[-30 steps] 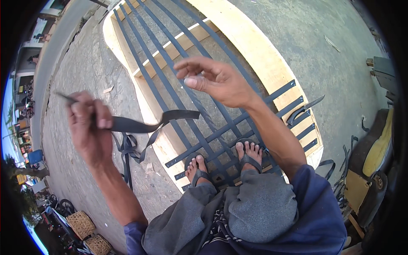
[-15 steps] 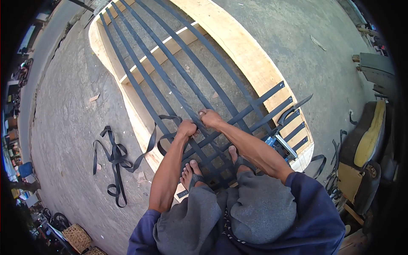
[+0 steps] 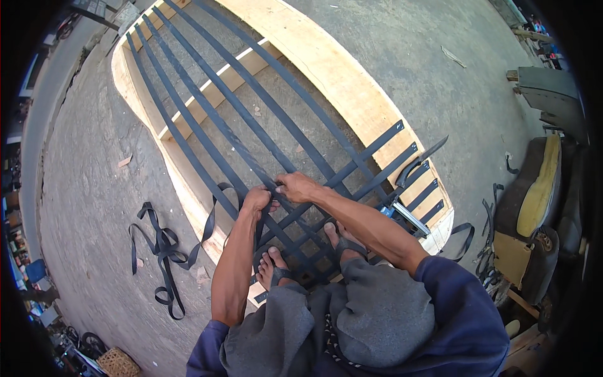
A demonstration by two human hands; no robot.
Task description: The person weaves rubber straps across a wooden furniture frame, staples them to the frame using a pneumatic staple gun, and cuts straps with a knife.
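A pale wooden frame [image 3: 326, 56] lies before me, with long black webbing straps [image 3: 217, 81] stretched along it and shorter ones woven across at the near end. My left hand [image 3: 256, 198] is closed on a black webbing strap, whose loose length loops down over the frame's left side. Close beside it, my right hand [image 3: 298, 187] pinches at the same crossing of straps. The fingertips partly hide which strap each one grips. From the left side the loose webbing [image 3: 166, 252] trails into a tangled heap on the ground.
On the frame's right rail lie a knife [image 3: 433, 148] with a dark handle and a blue and silver staple gun [image 3: 411, 218]. My feet [image 3: 271, 266] stand within the woven end. Old cushioned seat parts [image 3: 539, 182] lean at the right. A wooden crossbar [image 3: 235, 76] spans the frame.
The whole view has shifted, so the frame sits slightly further left. Both hands stay close together at the straps, with the fingers slightly rearranged.
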